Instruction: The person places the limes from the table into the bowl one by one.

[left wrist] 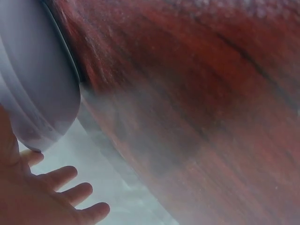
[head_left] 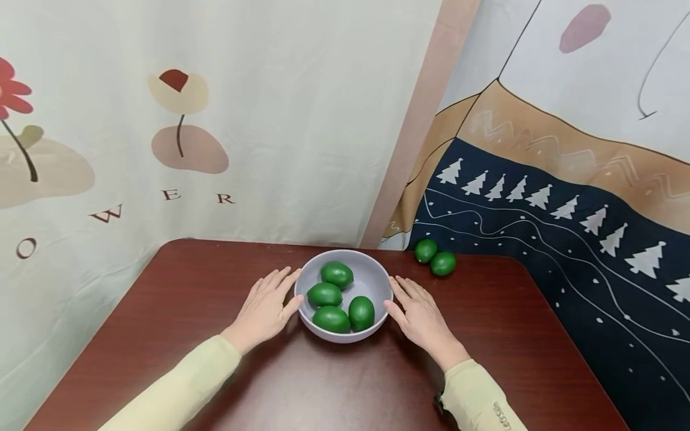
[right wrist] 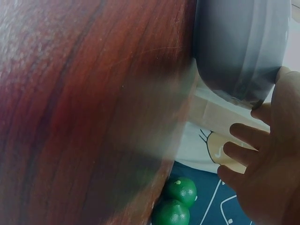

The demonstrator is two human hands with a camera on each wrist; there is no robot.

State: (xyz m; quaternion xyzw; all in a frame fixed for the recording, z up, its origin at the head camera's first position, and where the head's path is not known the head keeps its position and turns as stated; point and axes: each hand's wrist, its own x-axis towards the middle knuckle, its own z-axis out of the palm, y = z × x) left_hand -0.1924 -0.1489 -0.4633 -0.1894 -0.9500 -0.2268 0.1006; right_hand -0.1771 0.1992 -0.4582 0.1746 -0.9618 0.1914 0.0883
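A pale lavender-grey bowl [head_left: 344,339] stands upright on the table, with several dark green limes [head_left: 336,275] inside it. My left hand [head_left: 265,311] is at the bowl's left side, fingers spread and nearly straight, thumb and index fingertip at its rim. On the opposite side, my right hand [head_left: 423,317] has its thumb and index fingertip at the rim, the other fingers extended. In the left wrist view the bowl's outer wall [left wrist: 40,61] shows above the spread fingers [left wrist: 77,193]. The right wrist view shows the bowl's underside curve and wall [right wrist: 239,51] beside the right fingers.
Two more limes [head_left: 442,263] lie together near the table's back edge, right of the bowl. Dark reddish-brown wood forms the tabletop [head_left: 323,395]. Behind it hang a pale flower-print curtain [head_left: 280,120] and a navy tree-print cloth [head_left: 501,221].
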